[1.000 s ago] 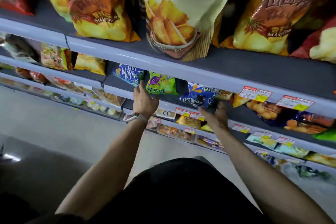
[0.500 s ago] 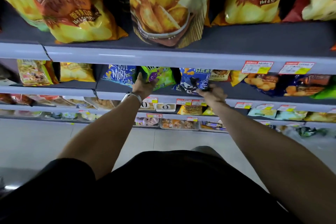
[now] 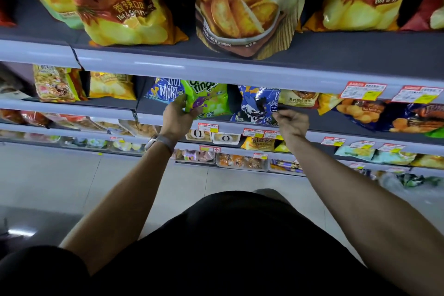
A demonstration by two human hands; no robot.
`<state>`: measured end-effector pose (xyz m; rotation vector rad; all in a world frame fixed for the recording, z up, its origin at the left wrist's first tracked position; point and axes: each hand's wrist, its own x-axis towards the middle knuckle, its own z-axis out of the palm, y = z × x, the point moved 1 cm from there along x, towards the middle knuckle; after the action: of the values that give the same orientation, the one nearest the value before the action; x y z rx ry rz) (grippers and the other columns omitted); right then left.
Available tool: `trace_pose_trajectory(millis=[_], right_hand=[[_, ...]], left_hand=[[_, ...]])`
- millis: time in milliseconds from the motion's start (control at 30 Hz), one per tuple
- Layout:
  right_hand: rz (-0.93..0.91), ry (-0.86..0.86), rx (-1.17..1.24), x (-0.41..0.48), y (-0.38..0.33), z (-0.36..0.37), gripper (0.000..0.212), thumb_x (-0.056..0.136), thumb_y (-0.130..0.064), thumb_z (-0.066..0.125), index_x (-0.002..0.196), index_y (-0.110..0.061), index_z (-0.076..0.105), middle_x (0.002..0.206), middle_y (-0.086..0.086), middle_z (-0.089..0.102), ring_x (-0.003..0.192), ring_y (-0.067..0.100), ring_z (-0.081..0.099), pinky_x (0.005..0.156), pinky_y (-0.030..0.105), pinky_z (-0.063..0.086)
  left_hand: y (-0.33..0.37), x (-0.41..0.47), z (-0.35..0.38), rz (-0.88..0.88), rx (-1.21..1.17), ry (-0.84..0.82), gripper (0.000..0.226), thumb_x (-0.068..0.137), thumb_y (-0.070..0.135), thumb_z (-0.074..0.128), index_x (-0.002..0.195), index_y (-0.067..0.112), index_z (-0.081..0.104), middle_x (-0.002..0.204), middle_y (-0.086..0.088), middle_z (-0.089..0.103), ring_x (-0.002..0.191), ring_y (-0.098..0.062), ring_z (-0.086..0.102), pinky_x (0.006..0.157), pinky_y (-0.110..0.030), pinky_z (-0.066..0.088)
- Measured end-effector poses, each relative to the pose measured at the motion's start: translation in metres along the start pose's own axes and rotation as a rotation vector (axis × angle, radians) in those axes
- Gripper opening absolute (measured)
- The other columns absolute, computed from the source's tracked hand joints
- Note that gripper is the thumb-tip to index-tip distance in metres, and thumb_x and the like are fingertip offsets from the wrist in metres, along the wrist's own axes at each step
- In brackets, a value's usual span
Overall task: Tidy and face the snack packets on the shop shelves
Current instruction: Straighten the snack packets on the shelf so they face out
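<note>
green packet point(image 3: 209, 101) now pulled forward in left hand point(image 3: 179, 115).

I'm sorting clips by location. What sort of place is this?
Probably a convenience store aisle: tiered shelves, price tags on their edges, and snack bags, like the green packet the left hand grips and the blue packet the right hand pinches.

top-shelf bags point(image 3: 125, 7) cropped above; price tags point(image 3: 362, 90) print unreadable
</note>
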<state>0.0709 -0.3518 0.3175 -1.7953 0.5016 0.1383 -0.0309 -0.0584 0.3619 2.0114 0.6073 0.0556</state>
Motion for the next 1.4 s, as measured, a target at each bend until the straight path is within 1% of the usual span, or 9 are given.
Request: trace_pose_trajectory(millis=[233,433,667,833,933,1033,1167,1267,1400], right_hand=[[-0.094,-0.064,-0.002,-0.027,-0.003,0.066,0.013,0.089,0.009,0.070,0.100,0.006,0.078,0.090,0.009,0.073,0.051,-0.015,0.057,0.057,0.000,0.044],[-0.045,-0.024,-0.022,-0.029,-0.013,0.103,0.015,0.090,0.007,0.067,0.099,0.004,0.079,0.097,0.021,0.077,0.075,0.016,0.068,0.069,0.015,0.053],[-0.072,-0.096,-0.135,-0.026,-0.025,0.113,0.022,0.091,-0.012,0.077,0.112,-0.005,0.079,0.109,0.013,0.078,0.077,0.002,0.067,0.055,0.002,0.045],[-0.047,-0.136,-0.162,-0.050,-0.027,0.085,0.026,0.095,-0.021,0.073,0.119,-0.013,0.077,0.114,0.005,0.076,0.110,0.018,0.070,0.082,0.010,0.042],[-0.098,-0.234,-0.179,-0.067,-0.017,0.057,0.027,0.096,-0.016,0.068,0.122,-0.011,0.074,0.113,0.004,0.075,0.106,0.017,0.066,0.081,0.008,0.042],[-0.158,-0.310,-0.128,-0.082,-0.002,0.027,0.034,0.100,-0.019,0.063,0.132,-0.007,0.066,0.100,-0.005,0.069,0.098,0.014,0.063,0.070,0.004,0.041],[-0.232,-0.450,-0.162,-0.088,0.020,-0.010,0.048,0.095,-0.053,0.061,0.130,-0.021,0.062,0.105,-0.006,0.072,0.094,0.008,0.064,0.080,0.028,0.050],[-0.237,-0.386,-0.174,-0.071,0.019,-0.039,0.033,0.094,-0.038,0.070,0.122,-0.021,0.063,0.096,-0.012,0.071,0.085,0.003,0.066,0.074,0.026,0.051],[-0.275,-0.295,-0.256,-0.035,0.000,-0.070,0.029,0.097,-0.024,0.069,0.124,-0.014,0.061,0.099,-0.003,0.070,0.089,0.016,0.065,0.067,0.015,0.044]], left_hand=[[-0.044,-0.044,-0.047,-0.059,-0.106,0.087,0.029,0.082,0.036,0.081,0.109,0.031,0.073,0.096,0.000,0.080,0.090,-0.025,0.076,0.082,-0.040,0.062],[-0.064,-0.067,-0.060,-0.040,-0.117,0.141,0.026,0.090,0.016,0.081,0.091,0.038,0.067,0.077,0.018,0.076,0.067,0.007,0.066,0.074,-0.033,0.056],[-0.060,-0.085,-0.055,-0.042,-0.118,0.160,0.026,0.078,0.037,0.079,0.084,0.059,0.067,0.079,0.015,0.071,0.074,-0.012,0.065,0.080,-0.052,0.061],[-0.044,-0.085,-0.032,-0.004,-0.086,0.076,0.019,0.079,0.041,0.079,0.094,0.038,0.068,0.084,0.018,0.070,0.071,-0.001,0.062,0.071,-0.034,0.050],[-0.034,-0.078,-0.013,0.009,-0.051,-0.009,0.032,0.086,0.035,0.082,0.111,0.018,0.072,0.091,0.012,0.076,0.074,0.007,0.066,0.074,-0.031,0.051],[-0.019,-0.071,0.014,-0.016,-0.084,-0.093,0.040,0.078,0.048,0.082,0.114,0.034,0.071,0.103,0.002,0.080,0.092,-0.018,0.077,0.090,-0.045,0.061],[0.017,-0.063,0.061,0.085,-0.014,-0.192,0.040,0.085,0.035,0.082,0.117,0.013,0.070,0.102,0.002,0.076,0.085,-0.014,0.068,0.075,-0.031,0.049],[0.043,-0.049,0.099,0.156,0.050,-0.258,0.035,0.085,0.036,0.080,0.103,0.009,0.064,0.087,0.013,0.060,0.075,-0.003,0.055,0.066,-0.016,0.040],[0.068,-0.035,0.146,0.150,0.098,-0.282,0.040,0.091,0.036,0.076,0.096,0.011,0.046,0.081,-0.003,0.047,0.076,-0.021,0.040,0.062,-0.033,0.032]])
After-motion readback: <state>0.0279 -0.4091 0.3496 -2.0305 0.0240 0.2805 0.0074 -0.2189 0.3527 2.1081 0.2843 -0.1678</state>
